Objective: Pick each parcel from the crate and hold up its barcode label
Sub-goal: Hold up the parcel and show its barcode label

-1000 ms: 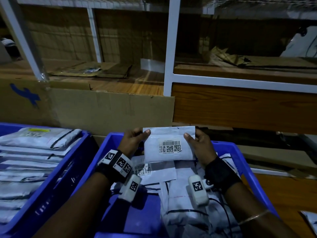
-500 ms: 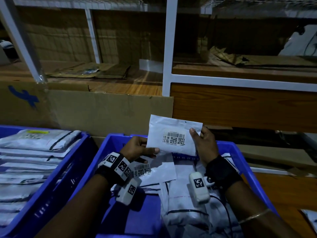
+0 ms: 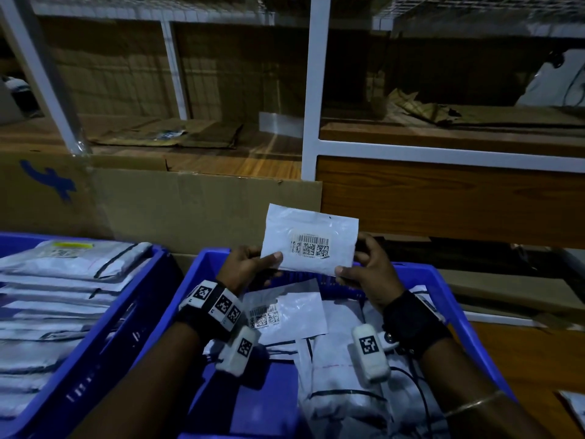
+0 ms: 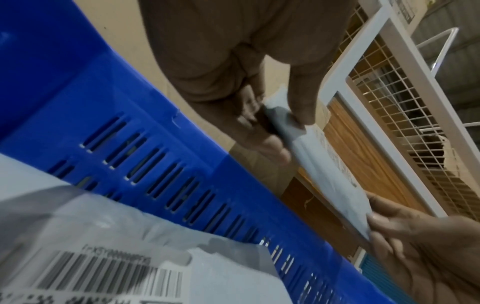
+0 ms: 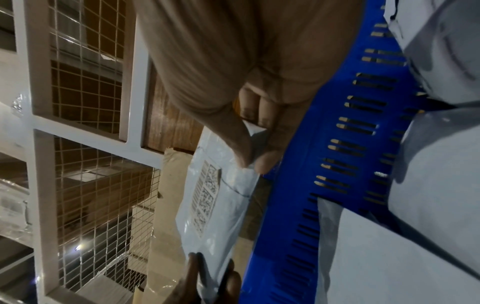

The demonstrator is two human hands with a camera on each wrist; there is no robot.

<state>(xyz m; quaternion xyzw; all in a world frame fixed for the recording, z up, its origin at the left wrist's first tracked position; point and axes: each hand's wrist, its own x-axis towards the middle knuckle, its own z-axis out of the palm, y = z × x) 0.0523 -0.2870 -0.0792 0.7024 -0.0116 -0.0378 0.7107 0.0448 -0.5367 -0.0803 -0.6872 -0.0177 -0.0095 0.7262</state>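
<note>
A small white parcel [image 3: 311, 245] is held up over the far rim of the blue crate [image 3: 459, 315], its barcode label [image 3: 311, 247] facing me. My left hand [image 3: 269, 263] pinches its lower left corner and my right hand [image 3: 351, 263] pinches its lower right edge. Inside the crate lie more white parcels [image 3: 342, 369], one showing a barcode [image 3: 264, 318]. In the left wrist view my thumb and fingers [image 4: 303, 102] clamp the parcel [image 4: 319, 168]. In the right wrist view my fingertips [image 5: 263, 162] pinch the parcel [image 5: 221, 216] beside the crate wall [image 5: 311, 174].
A second blue crate [image 3: 104, 353] at the left holds a stack of flat white parcels [image 3: 63, 280]. A cardboard sheet [image 3: 196, 210] stands behind both crates. Beyond it stands a white shelf frame [image 3: 311, 90] with wooden boards. Another parcel [image 3: 573, 403] lies at the bottom right.
The parcel has risen and tilted clockwise. Half a second ago the right hand held it up with the left hand lower; now the left hand pinches its lower left corner again.
</note>
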